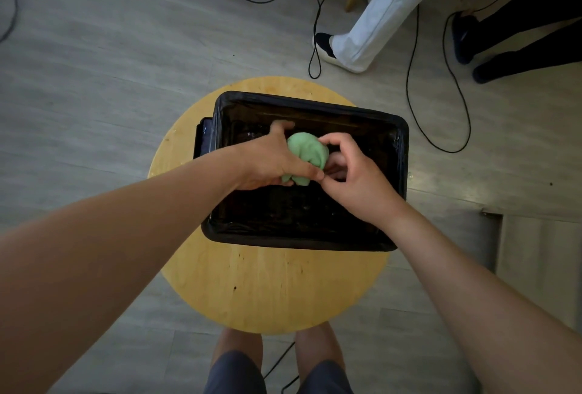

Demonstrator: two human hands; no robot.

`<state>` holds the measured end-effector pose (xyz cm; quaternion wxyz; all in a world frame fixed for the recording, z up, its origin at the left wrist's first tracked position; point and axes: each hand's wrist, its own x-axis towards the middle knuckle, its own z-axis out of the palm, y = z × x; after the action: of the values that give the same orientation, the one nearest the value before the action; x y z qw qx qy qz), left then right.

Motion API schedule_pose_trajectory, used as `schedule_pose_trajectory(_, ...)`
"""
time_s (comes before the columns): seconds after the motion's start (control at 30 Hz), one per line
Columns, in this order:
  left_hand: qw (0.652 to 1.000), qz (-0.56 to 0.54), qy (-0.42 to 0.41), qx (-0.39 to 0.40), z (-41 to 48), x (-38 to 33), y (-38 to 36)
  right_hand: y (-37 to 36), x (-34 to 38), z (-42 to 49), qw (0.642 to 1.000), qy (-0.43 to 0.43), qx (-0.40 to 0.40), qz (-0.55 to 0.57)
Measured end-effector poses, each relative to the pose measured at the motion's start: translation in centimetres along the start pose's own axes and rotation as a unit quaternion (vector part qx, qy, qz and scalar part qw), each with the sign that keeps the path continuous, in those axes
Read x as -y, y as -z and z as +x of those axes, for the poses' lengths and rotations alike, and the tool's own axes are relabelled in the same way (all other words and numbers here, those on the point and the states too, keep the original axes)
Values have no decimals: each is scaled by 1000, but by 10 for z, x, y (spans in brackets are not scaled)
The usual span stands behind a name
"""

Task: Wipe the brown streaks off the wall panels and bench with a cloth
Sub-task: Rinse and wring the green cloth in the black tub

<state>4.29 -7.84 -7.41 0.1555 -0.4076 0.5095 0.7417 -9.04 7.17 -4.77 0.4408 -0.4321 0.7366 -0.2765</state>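
Note:
A bunched green cloth [307,151] is held over a black bin-liner-lined tub [400,154]. My left hand [271,159] grips the cloth from the left, thumb and fingers wrapped round it. My right hand [352,173] grips its right side, fingers curled over the top and underneath. Both hands hold the cloth squeezed between them above the tub's dark inside. No wall panels or bench streaks are in view.
The tub stands on a round wooden stool [271,292] on a grey plank floor. Black cables [316,31] loop across the floor beyond. Two other people's legs [378,15] stand at the top right. My own knees [239,349] show below the stool.

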Motion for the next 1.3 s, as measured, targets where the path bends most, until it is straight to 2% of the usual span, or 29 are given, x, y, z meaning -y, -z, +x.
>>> schedule_pose_trajectory(0.13,990,80,-9,113,-3,5,4,4,-4,0,999,15,22,-28)
schedule_pose_trajectory(0.27,984,164,3,62,-4,12,-1,11,-11,1,994,44,1,-95)
schedule_pose_trajectory(0.33,993,111,5,42,-3,15,-3,12,-10,2,985,85,-5,-147)
schedule_pose_trajectory(0.43,998,15,-1,61,-5,8,-6,14,-4,4,969,140,13,-202)
schedule_pose_trajectory(0.57,993,-20,36,108,-10,-3,-6,18,1,15,951,136,64,-268)
schedule_pose_trajectory(0.67,985,8,45,168,-12,-9,-8,16,1,20,922,138,91,-350)
schedule_pose_trajectory(0.8,989,56,57,125,-10,-4,-17,7,-2,19,913,131,84,-377)
schedule_pose_trajectory(0.87,984,153,41,80,-6,1,-22,0,-3,19,907,114,67,-401)
schedule_pose_trajectory(0.93,942,334,5,39,-4,0,-25,-4,-3,22,890,95,43,-443)
schedule_pose_trajectory(1.0,851,521,-58,29,-4,-3,-28,-3,-2,26,879,78,44,-469)
schedule_pose_trajectory(1.07,757,642,-118,11,-4,-3,-31,-1,0,30,893,40,82,-441)
schedule_pose_trajectory(1.13,727,673,-130,-43,-2,-1,-30,-1,7,36,914,-17,133,-383)
schedule_pose_trajectory(1.2,722,674,-124,-95,-2,2,-29,0,14,41,931,-77,176,-311)
schedule_pose_trajectory(1.23,708,684,-130,-120,-3,3,-29,0,16,43,937,-107,196,-269)
schedule_pose_trajectory(1.27,693,694,-141,-131,-2,7,-29,1,16,45,940,-131,215,-228)
schedule_pose_trajectory(1.3,695,688,-157,-138,-2,8,-27,1,16,45,945,-144,222,-193)
